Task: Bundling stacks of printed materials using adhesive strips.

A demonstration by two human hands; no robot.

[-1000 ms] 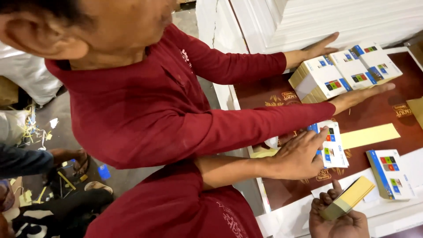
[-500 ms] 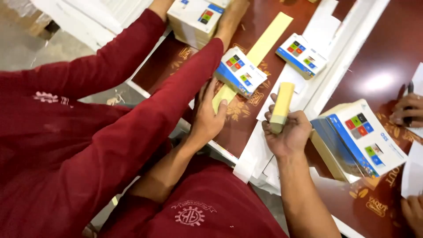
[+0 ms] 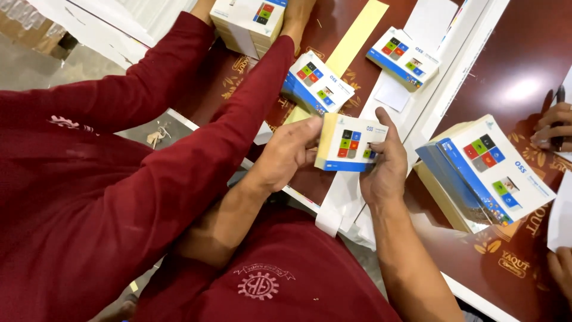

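Both my hands hold one small white booklet [image 3: 350, 144] with coloured squares on its cover and a yellow page edge, just above the table edge. My left hand [image 3: 290, 152] grips its left side and my right hand [image 3: 381, 169] its right side. A similar booklet [image 3: 316, 83] lies on the brown table [image 3: 512, 71] just beyond my left hand. Another booklet [image 3: 403, 58] lies farther back by white paper sheets.
A co-worker's red sleeves [image 3: 179, 137] reach across from the left to a stack of booklets [image 3: 245, 22] at the top. A thicker stack [image 3: 482, 173] sits to my right. Another person's hand [image 3: 551, 124] with a pen rests at the right edge. A yellow strip [image 3: 357, 36] lies on the table.
My right hand held a yellow-edged booklet upright on its own; my left hand was down by the booklet on the table. Now both hands grip one booklet, cover up.
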